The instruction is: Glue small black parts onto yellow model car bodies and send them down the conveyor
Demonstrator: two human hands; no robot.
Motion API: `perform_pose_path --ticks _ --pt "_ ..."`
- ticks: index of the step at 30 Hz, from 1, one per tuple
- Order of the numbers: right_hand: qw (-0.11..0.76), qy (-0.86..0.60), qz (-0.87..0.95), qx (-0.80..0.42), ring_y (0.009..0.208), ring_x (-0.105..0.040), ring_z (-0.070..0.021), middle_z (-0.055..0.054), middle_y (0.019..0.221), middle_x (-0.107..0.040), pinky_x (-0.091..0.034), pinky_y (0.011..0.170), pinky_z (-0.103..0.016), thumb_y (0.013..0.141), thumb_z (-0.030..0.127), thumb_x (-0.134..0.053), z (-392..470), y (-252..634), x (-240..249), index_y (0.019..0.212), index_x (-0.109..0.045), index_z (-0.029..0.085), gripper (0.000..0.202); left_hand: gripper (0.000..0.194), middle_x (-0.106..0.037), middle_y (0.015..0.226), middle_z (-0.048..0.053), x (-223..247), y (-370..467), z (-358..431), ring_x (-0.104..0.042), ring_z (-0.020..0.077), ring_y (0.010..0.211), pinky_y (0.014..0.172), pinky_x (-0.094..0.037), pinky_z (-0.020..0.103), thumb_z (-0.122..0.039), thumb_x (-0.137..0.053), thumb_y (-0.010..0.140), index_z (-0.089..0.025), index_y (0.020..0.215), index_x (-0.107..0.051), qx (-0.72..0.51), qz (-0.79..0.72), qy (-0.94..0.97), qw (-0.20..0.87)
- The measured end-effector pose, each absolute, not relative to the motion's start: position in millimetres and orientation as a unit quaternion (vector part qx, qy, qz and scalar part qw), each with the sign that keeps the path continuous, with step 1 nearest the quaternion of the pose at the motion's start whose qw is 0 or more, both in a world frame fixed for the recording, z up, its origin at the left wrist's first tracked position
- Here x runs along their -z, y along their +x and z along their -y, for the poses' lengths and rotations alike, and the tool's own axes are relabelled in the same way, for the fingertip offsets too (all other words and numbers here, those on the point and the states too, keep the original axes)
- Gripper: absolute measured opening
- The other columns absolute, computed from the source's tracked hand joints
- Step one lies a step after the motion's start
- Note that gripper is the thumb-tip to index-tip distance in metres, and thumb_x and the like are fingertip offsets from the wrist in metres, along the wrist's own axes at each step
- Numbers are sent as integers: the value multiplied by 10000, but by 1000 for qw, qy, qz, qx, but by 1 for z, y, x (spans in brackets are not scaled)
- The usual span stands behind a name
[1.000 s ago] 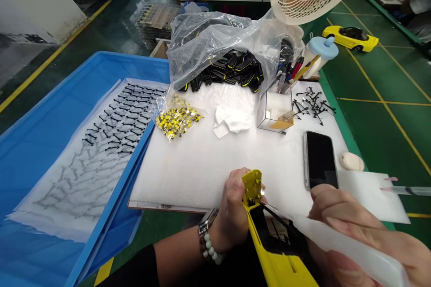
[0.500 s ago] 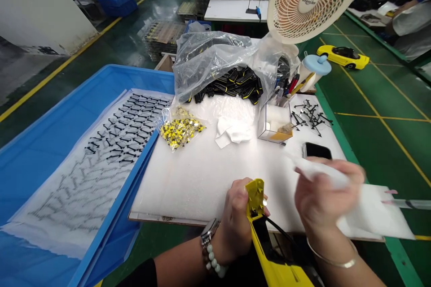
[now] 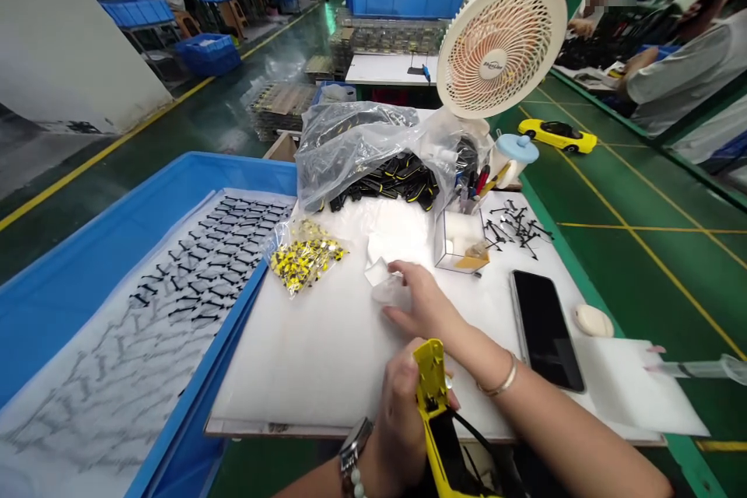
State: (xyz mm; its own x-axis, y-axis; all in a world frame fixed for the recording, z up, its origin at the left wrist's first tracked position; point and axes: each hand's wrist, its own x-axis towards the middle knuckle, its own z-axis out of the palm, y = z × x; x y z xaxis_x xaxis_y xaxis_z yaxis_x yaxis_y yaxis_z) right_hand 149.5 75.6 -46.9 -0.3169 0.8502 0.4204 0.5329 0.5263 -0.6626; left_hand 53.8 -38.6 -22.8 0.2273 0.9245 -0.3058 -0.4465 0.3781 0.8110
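Note:
My left hand (image 3: 402, 412) is closed around a yellow toy car body (image 3: 433, 377), with one end tilted up and a black interior, at the table's front edge. A watch and a bead bracelet are on that wrist. My right hand (image 3: 429, 299) reaches across the table, thumb and fingers apart. Between and beside its fingertips is a crumpled, translucent white wipe (image 3: 392, 293), blurred. It lies against folded white cloths (image 3: 388, 241) just beyond. I see no firm grip on it.
Left is a blue tray (image 3: 192, 171) with rows of small black parts. A bag of yellow-black pieces (image 3: 306, 257), a bag of black parts (image 3: 402, 175), a box (image 3: 461, 241), a phone (image 3: 547, 331), a syringe (image 3: 700, 368) and a fan (image 3: 502, 47) stand around.
My right hand has moved left from the table's right side to the white cloths, and its fingers have spread from the white wipe. The phone now shows fully. My view has tilted up.

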Motion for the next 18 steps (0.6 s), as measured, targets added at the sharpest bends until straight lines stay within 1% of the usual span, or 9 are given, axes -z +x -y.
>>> perform_pose_path --ticks 2,3,5,7,9,12,16,17,18 --pt "426 -465 763 -141 1010 -573 -253 -116 1142 -602 -490 831 -404 760 240 -679 -73 177 33 1225 -481 213 506 659 -593 540 25 22 54 36 -550 164 516 508 -371 269 -782 -377 814 -160 782 -594 -473 -406 298 723" --pt "458 -491 736 -90 1000 -558 -252 -127 1142 -584 -480 821 -405 791 256 -664 -73 193 26 1239 -479 204 488 646 -600 545 27 21 54 35 -561 166 524 507 -373 267 -768 -383 825 -160 784 -597 -474 -409 299 720" --pt "494 -546 676 24 887 -557 -226 -132 1121 -586 -465 777 -392 822 284 -653 -76 223 15 1249 -492 187 467 631 -619 566 35 18 54 33 -591 178 559 505 -379 267 -750 -393 835 -158 788 -605 -469 -420 302 715" --pt "469 -578 661 95 776 -574 -194 -94 1035 -648 -455 744 -365 835 307 -646 -82 246 12 1174 -576 197 363 648 -621 557 40 13 54 29 -606 191 572 506 -388 273 -763 -398 817 -153 774 -612 -461 -436 301 712" --pt "428 -583 682 108 724 -603 -181 -51 892 -694 -444 750 -356 868 294 -593 -90 257 14 1044 -652 205 206 673 -605 519 37 8 55 26 -603 196 550 507 -397 283 -787 -395 789 -152 747 -613 -452 -452 294 710" --pt "433 -591 669 130 699 -620 -193 -47 764 -689 -426 776 -385 884 249 -543 -100 259 20 986 -680 180 185 683 -583 474 34 2 58 20 -612 212 549 508 -407 295 -805 -398 754 -156 719 -607 -439 -477 275 710" --pt "423 -599 663 150 751 -636 -237 -44 750 -694 -417 821 -455 847 246 -604 -97 256 5 1002 -710 196 193 671 -593 469 43 1 60 13 -633 235 587 507 -420 304 -810 -424 711 -162 716 -598 -433 -504 246 706" --pt "449 -595 647 159 769 -646 -247 -47 780 -700 -429 821 -466 840 241 -629 -90 255 -4 1018 -713 202 201 666 -597 471 44 1 60 12 -634 235 585 508 -425 305 -807 -432 707 -162 723 -599 -434 -504 241 707" --pt "500 -580 621 167 782 -656 -253 -53 833 -705 -452 803 -465 832 224 -653 -80 254 -14 1045 -712 206 222 662 -599 470 42 1 60 11 -631 234 577 505 -427 305 -805 -439 703 -163 731 -600 -435 -503 236 709"
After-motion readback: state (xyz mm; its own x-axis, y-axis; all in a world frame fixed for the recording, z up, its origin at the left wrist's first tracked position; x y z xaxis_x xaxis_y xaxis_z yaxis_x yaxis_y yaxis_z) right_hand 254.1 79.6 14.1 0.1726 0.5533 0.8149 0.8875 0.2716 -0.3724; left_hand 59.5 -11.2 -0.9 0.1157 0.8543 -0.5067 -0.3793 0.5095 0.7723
